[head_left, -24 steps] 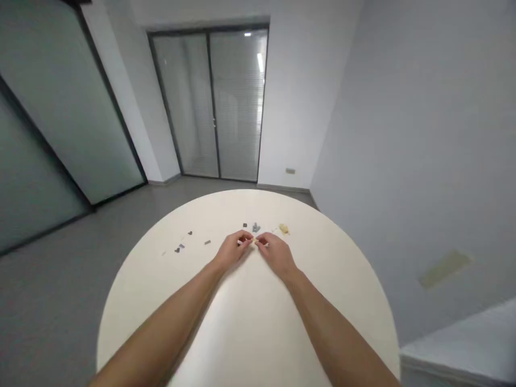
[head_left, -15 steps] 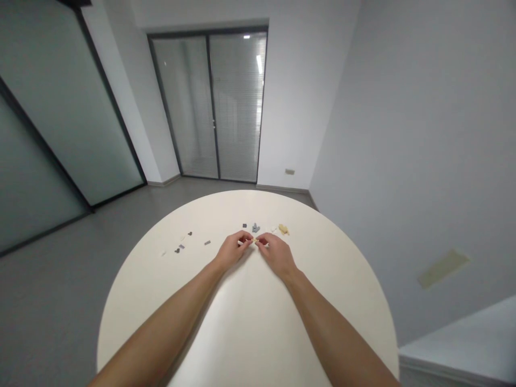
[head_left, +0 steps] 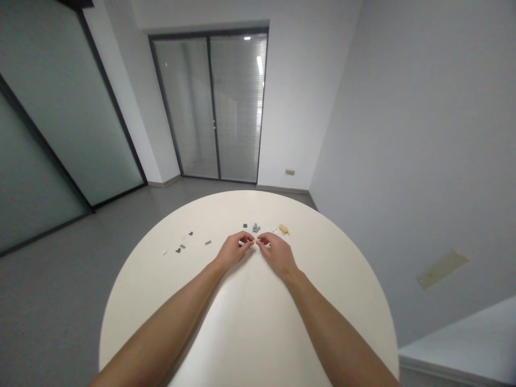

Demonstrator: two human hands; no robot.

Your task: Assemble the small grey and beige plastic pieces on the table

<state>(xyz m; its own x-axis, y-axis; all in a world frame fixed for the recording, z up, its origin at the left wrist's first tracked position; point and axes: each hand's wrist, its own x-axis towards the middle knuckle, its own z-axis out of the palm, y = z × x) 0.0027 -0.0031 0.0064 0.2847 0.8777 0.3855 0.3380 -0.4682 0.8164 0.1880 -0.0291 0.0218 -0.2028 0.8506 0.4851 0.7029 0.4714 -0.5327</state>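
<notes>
My left hand (head_left: 233,249) and my right hand (head_left: 276,252) meet fingertip to fingertip over the round cream table (head_left: 250,322). Both are closed in a pinch on a tiny pale piece (head_left: 255,243) between them, too small to name. Just beyond the fingers lie a small grey piece (head_left: 256,228), a dark piece (head_left: 244,226) and a tan piece (head_left: 284,229).
More tiny pieces (head_left: 181,247) lie scattered on the table to the left of my hands, with one grey bit (head_left: 207,242) nearer. Beyond the table are grey floor, a glass double door (head_left: 213,107) and a white wall on the right.
Both hands stay pinched together at the same spot; only the view has shifted slightly.
</notes>
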